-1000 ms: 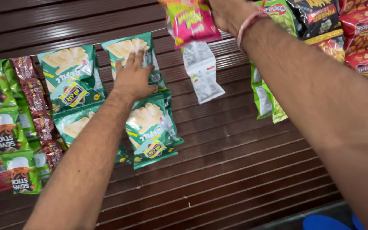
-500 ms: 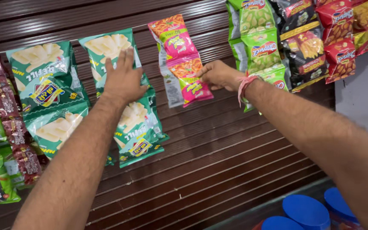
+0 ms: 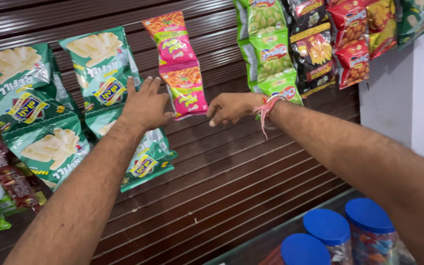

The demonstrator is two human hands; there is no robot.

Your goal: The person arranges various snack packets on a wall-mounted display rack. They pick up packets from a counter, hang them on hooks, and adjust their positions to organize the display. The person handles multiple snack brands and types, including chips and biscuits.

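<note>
Both forearms are bare, with no sleeves in view, and both are covered in dark hair from wrist to elbow. The left hand (image 3: 145, 105) wears nothing: no ring, no band, no watch. The right hand (image 3: 231, 108) has a thread band (image 3: 267, 105) wound round the wrist, made of pink, red and pale strands, with loose frayed ends hanging below it. The fingers (image 3: 149, 86) have short, plain nails.
</note>
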